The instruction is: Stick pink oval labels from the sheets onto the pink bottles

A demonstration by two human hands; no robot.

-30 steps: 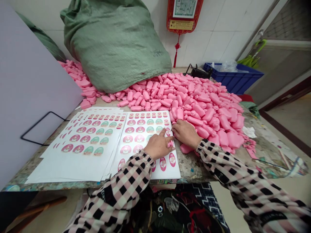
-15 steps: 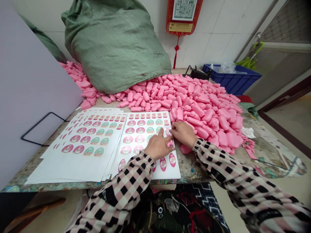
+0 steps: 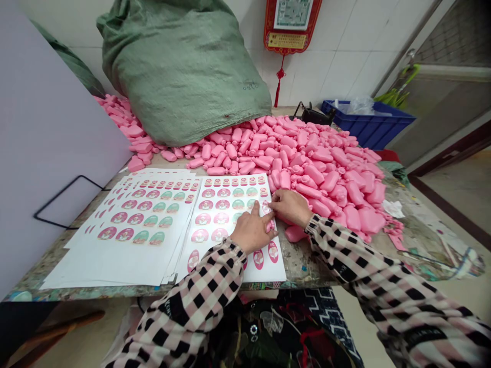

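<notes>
A white sheet of stickers (image 3: pixel 218 250), with pink and green arched labels and pink ovals, lies in front of me. My left hand (image 3: pixel 252 230) rests on its right part, fingers spread and the index pointing away from me. Something pink shows between those fingers; whether it is a printed label or a loose piece I cannot tell. At the sheet's right edge my right hand (image 3: pixel 289 207) has its thumb and fingertips pinched together at a small oval sticker (image 3: pixel 266 207). Small pink plastic bottles (image 3: pixel 314 176) are heaped just beyond the right hand.
More overlapping sticker sheets (image 3: pixel 103 260) lie on the left. A big green sack (image 3: pixel 184 76) leans over the bottle heap at the back. A blue crate (image 3: pixel 374 125) stands at the back right. A black wire frame (image 3: pixel 57 199) sticks out at the left edge.
Both hands stay almost in place over the sheet. The right fingertips have shifted slightly at the oval sticker, and the camera view has moved a little.
</notes>
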